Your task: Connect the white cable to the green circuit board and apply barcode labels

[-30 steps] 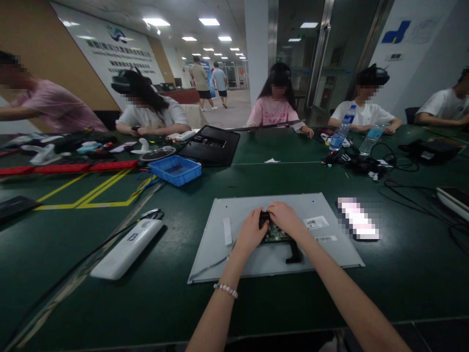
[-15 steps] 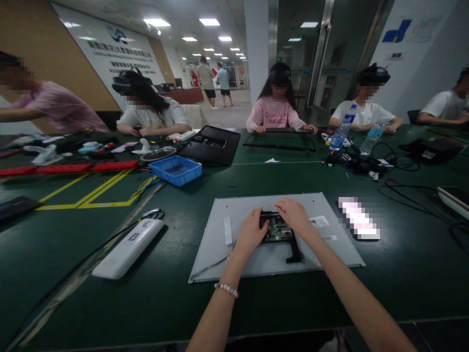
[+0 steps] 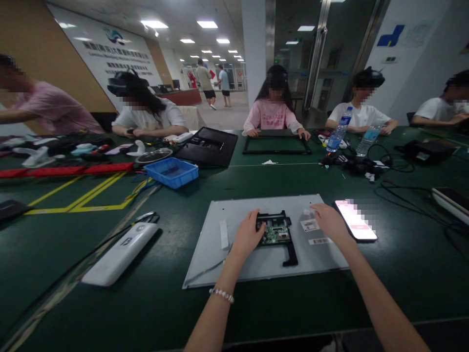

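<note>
Green printed circuit board [image 3: 277,235], set in a black plastic frame [image 3: 292,252], lies on a large grey rectangular panel [image 3: 256,270], which rests on the dark green tabletop [image 3: 146,308]. From far, through the head camera, I see the board's long axis going left to right, along the panel's long side; one leg of the frame points to the panel's near edge, and its foot turns left. My left hand [image 3: 249,237] grips the frame's left side between thumb and fingers. My right hand [image 3: 332,224] is over the panel's right part, near a white printed label [image 3: 309,225]; whether its bent fingers pinch something, I cannot tell. Just beside it lies a black-edged phone with lit screen [image 3: 354,219].
</note>
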### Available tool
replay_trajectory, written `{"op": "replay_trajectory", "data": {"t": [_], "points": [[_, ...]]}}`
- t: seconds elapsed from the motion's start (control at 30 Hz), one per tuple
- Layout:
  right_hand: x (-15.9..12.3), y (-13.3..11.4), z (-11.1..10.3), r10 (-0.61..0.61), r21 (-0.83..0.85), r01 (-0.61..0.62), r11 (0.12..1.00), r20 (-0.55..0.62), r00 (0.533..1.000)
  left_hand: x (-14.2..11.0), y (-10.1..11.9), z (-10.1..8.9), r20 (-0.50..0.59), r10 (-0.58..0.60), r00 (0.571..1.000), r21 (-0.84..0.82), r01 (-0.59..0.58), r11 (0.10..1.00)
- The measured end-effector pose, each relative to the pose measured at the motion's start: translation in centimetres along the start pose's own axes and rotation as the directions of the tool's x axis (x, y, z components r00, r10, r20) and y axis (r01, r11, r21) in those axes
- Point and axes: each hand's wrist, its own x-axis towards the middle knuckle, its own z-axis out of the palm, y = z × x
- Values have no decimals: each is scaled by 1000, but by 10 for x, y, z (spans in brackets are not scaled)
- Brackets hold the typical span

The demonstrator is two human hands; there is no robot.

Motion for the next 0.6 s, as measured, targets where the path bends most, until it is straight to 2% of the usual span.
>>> {"op": "replay_trajectory", "data": {"t": [0.13,0.2,0.3,0.37,0.5,0.6], "points": [[0,6,-16,73,44,-66,997,-167,983,0,0,0,-6,7,1000,-1,-7,1000],[-1,6,-17,5,48,1,999,-123,992,0,2,-1,-10,8,1000,0,-8,1000],[-2,0,-8,-124,24,123,992,37,992,0,4,-2,-31,31,999,-16,-31,999],[-2,-4,-2,-132,-23,135,991,94,987,1,6,-4,-64,40,997,-29,-42,999],[-1,-10,4,-102,-78,109,991,83,991,7,22,-3,-105,94,990,4,-94,996],[1,-10,5,-74,-49,78,996,67,995,21,47,4,-2,229,973,85,-228,970]]}}
